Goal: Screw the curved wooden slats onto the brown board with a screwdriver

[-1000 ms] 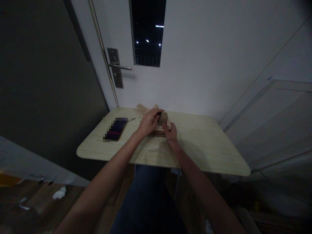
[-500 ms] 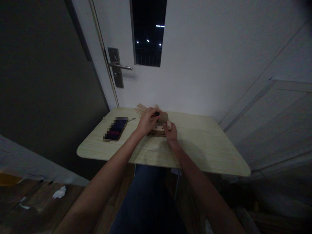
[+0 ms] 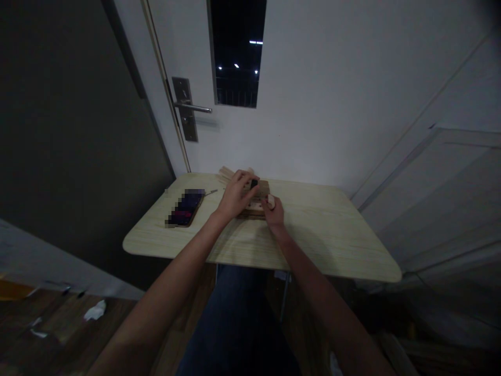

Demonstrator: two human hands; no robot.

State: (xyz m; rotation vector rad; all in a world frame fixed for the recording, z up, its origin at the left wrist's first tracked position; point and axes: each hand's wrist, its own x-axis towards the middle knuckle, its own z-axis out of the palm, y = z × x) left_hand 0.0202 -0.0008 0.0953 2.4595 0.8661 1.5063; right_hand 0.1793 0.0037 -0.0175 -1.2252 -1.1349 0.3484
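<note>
A wooden assembly point(image 3: 255, 206) with small holes along a light strip sits near the middle of the table, partly hidden by both hands. My left hand point(image 3: 234, 195) curves over its left side, with a small black piece point(image 3: 254, 184) between thumb and fingers. At the assembly's right side, my right hand point(image 3: 275, 213) is closed around a small pale wooden piece point(image 3: 271, 200). Behind my left hand, several thin wooden strips point(image 3: 226, 173) lie near the table's back edge.
The light wood-grain table point(image 3: 313, 230) stands against a white door with a metal handle point(image 3: 195, 108). On its left lie a phone point(image 3: 187, 208) and a thin metal tool point(image 3: 211, 192). A crumpled white tissue point(image 3: 95, 310) is on the floor.
The fingers of my left hand have shifted slightly, so more of the black piece shows. My right hand stays nearly still with the pale wooden piece.
</note>
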